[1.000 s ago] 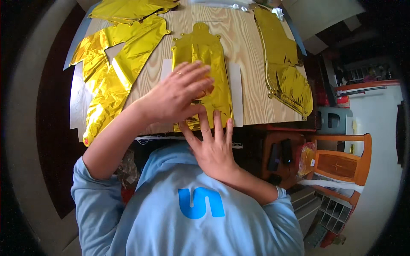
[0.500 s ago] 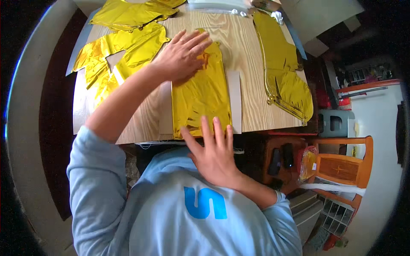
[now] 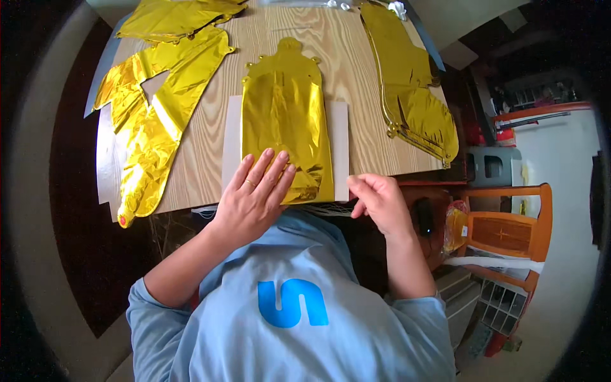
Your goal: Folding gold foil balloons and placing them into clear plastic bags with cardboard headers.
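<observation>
In front of me a gold foil balloon (image 3: pixel 280 114), folded into a long flat strip, lies on a pale board (image 3: pixel 339 143) that shows along both its sides. Its far end narrows to a rounded tip with small tabs. My left hand (image 3: pixel 258 194) rests flat on the near end of the foil, fingers stretched out. Close to the board's near right corner, my right hand (image 3: pixel 382 200) is off the foil, its thumb and forefinger pressed together. Whether anything tiny is between those fingertips cannot be made out.
More flat gold foil balloons lie at the left: one (image 3: pixel 168 95) hangs over the table's (image 3: pixel 203 143) front edge, another (image 3: pixel 172 19) sits behind it. A further gold balloon (image 3: pixel 407 76) lies along the right side. A wooden chair (image 3: pixel 503 226) stands at the right.
My left hand has come back from the foil's far end to its near end. My right hand has left the near end, moved right and closed its fingers. The foil now lies smoother.
</observation>
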